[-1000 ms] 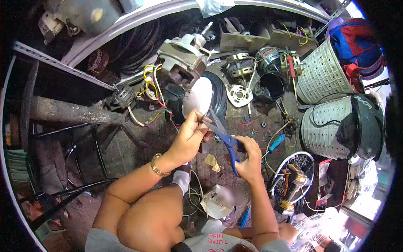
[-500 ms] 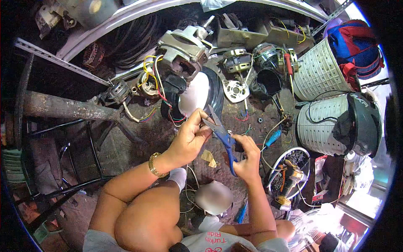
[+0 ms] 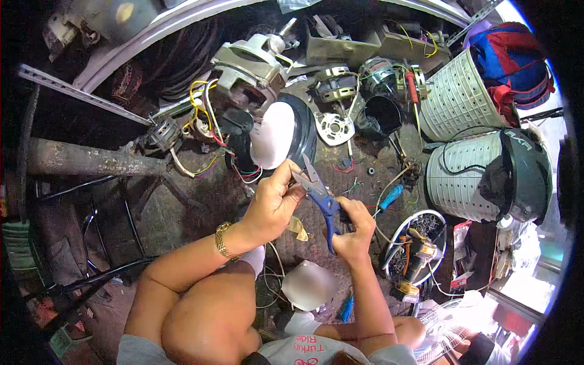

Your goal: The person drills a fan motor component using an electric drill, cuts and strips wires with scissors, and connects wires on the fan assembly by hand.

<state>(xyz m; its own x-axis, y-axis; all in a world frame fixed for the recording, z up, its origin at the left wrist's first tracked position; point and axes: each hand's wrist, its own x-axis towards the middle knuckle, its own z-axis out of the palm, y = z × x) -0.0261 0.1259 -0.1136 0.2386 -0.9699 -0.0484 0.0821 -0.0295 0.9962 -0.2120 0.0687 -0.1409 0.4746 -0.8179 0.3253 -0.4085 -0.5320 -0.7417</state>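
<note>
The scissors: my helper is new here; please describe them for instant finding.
Start at the big motor, upper centre, then go down to the right hand holding the scissors. Unlike the light-blue tool to the right, they have dark-blue handles and two spread metal blades.

The floor (image 3: 194, 228) is dark, worn and stained across the middle of the frame, beneath a pale beam (image 3: 182, 19) that bows across the top. A perforated metal bar (image 3: 85, 95) slants through the upper left, above a thick, scuffed pole (image 3: 91, 158) and black tubular framing (image 3: 115, 271) in shadow, while harsh white light (image 3: 524, 283) floods the lower right.
</note>
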